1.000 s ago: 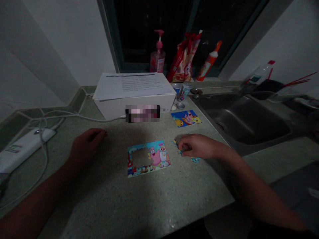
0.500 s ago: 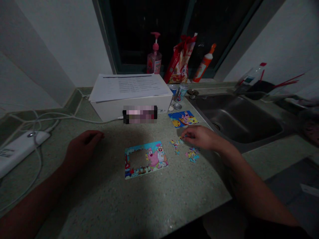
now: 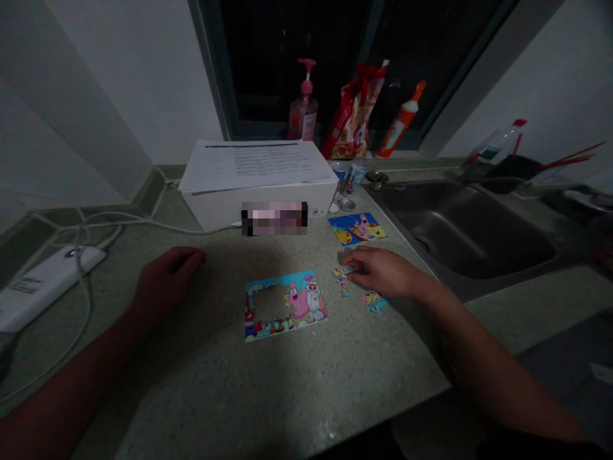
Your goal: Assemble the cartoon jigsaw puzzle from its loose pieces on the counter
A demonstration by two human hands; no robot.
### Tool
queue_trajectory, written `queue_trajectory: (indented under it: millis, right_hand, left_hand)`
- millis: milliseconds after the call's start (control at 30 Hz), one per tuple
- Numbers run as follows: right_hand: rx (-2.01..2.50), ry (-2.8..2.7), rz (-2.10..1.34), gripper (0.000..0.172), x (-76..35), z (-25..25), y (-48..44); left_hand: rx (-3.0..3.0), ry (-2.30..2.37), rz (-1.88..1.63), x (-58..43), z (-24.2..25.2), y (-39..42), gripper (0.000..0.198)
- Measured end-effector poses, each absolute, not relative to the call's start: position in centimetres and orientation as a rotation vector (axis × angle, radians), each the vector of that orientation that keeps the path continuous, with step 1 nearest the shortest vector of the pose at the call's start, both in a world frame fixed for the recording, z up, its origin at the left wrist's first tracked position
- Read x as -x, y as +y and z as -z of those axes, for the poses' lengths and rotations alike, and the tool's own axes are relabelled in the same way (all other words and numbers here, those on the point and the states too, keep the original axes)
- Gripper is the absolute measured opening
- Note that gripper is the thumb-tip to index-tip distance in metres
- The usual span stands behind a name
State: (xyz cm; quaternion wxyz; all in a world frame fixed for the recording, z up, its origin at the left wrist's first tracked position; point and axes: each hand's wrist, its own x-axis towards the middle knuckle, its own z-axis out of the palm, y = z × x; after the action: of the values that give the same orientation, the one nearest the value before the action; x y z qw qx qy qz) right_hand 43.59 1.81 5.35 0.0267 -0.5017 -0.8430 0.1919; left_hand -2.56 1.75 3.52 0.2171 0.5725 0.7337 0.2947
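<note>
A jigsaw puzzle (image 3: 301, 303) lies on the counter, its cartoon border joined around an open gap at left of centre. Right of it are two small piles of loose puzzle pieces, a nearer pile (image 3: 374, 302) and a farther pile (image 3: 341, 278). My right hand (image 3: 378, 269) reaches over the farther pile, thumb and fingers bent together on a puzzle piece there; the hand partly hides the pile. My left hand (image 3: 170, 275) rests on the counter left of the puzzle, fingers curled in, with nothing visible in them.
A blue cartoon picture card (image 3: 358, 229) lies behind the piles. Farther back stand a white box (image 3: 258, 185) with papers on top, a phone-like blurred object (image 3: 274, 218) and a can (image 3: 354, 177). A sink (image 3: 469, 230) is at right, a power strip (image 3: 48, 287) at left.
My right hand has lowered slightly toward me over the farther pile, its thumb now among the pieces. The view has shifted slightly; my left hand stays at rest.
</note>
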Motion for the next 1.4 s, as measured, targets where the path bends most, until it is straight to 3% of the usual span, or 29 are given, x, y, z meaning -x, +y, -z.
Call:
queue_trajectory:
  millis: [367,667,1133,1400]
  right_hand:
    - [1.420,-2.603,-0.470,0.030,-42.7,-4.6,1.8]
    - [1.563,-2.546,-0.470,0.014,-42.4,-4.9,1.7]
    - [1.495,-2.579,-0.446,0.024,-42.5,-4.3,1.8]
    - [1.530,-2.577,-0.452,0.022,-42.4,-4.3,1.8]
  left_hand:
    - [-1.604,2.026,-0.844,2.4,-3.6,1.8,0.049]
    - [-1.649,2.009,-0.832,2.7,-3.6,1.8,0.038]
    - [-1.643,2.022,-0.792,2.5,-3.9,1.8,0.043]
    - [-1.639,2.014,-0.810,2.7,-3.6,1.7,0.043]
